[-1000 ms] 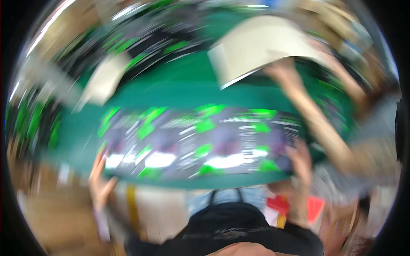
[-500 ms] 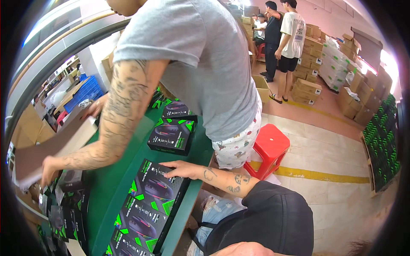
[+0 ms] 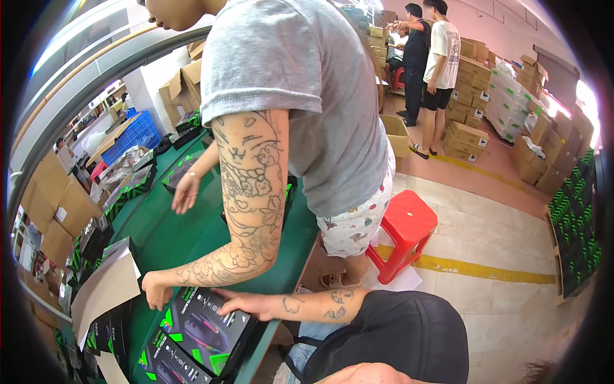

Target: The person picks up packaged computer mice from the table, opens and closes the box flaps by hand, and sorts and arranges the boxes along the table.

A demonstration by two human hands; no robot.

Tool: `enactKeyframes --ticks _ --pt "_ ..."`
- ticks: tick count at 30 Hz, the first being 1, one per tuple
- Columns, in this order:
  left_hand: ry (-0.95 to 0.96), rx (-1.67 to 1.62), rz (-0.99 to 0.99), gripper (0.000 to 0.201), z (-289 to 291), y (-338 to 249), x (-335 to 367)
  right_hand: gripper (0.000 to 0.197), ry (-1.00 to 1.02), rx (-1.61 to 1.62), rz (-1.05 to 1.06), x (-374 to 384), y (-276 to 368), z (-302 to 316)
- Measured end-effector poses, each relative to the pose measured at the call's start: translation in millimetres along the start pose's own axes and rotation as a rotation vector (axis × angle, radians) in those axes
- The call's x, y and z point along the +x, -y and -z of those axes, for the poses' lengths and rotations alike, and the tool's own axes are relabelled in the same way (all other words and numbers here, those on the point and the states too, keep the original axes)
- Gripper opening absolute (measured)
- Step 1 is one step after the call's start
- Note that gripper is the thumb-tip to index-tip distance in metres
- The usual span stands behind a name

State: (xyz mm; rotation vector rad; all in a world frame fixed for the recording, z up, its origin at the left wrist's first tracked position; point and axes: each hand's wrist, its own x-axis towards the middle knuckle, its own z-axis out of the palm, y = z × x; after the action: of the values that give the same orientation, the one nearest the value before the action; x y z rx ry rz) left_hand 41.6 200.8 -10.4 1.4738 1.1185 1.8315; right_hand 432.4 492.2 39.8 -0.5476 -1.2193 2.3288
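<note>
My right hand (image 3: pixel 249 306) lies at the far end of a black and green gaming mouse box (image 3: pixel 204 326), fingers spread and stretched over its end and top. A second mouse box (image 3: pixel 167 363) touches it on the near side; both lie face up along the right side of a green work surface (image 3: pixel 169 233). My left hand is out of view. Beyond, a co-worker in a grey T-shirt leans over the surface; their near hand (image 3: pixel 157 291) hangs beside my box, while their far hand (image 3: pixel 185 192) is raised above the surface.
A bent cardboard sheet (image 3: pixel 105 291) stands among black boxes on the left. Behind are a blue crate (image 3: pixel 132 137) and cartons (image 3: pixel 61 208). A red stool (image 3: pixel 406 224) stands behind the co-worker. Stacked cartons (image 3: pixel 467 109) and two standing people occupy the far right.
My right hand and the mouse boxes have slid nearer and to the left. The co-worker has let go of the cardboard sheet, and their near arm has swung right, toward my box.
</note>
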Motion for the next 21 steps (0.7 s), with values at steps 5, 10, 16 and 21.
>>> enactKeyframes --ticks 5,10,16,21 --pt "-0.065 -0.135 0.135 0.054 -41 18 27 0.080 0.000 -0.059 0.055 14 -11 -17" --pt "-0.208 -0.258 0.256 0.050 -84 36 37 0.055 0.040 -0.084 -0.025 33 -18 -4" --pt "-0.767 -0.313 0.337 0.047 -120 -1 -42 0.040 -0.056 -0.360 0.096 33 -36 8" --pt "-0.862 -0.374 0.274 0.047 -152 -7 -50 0.082 -0.012 0.039 0.094 8 -14 -11"
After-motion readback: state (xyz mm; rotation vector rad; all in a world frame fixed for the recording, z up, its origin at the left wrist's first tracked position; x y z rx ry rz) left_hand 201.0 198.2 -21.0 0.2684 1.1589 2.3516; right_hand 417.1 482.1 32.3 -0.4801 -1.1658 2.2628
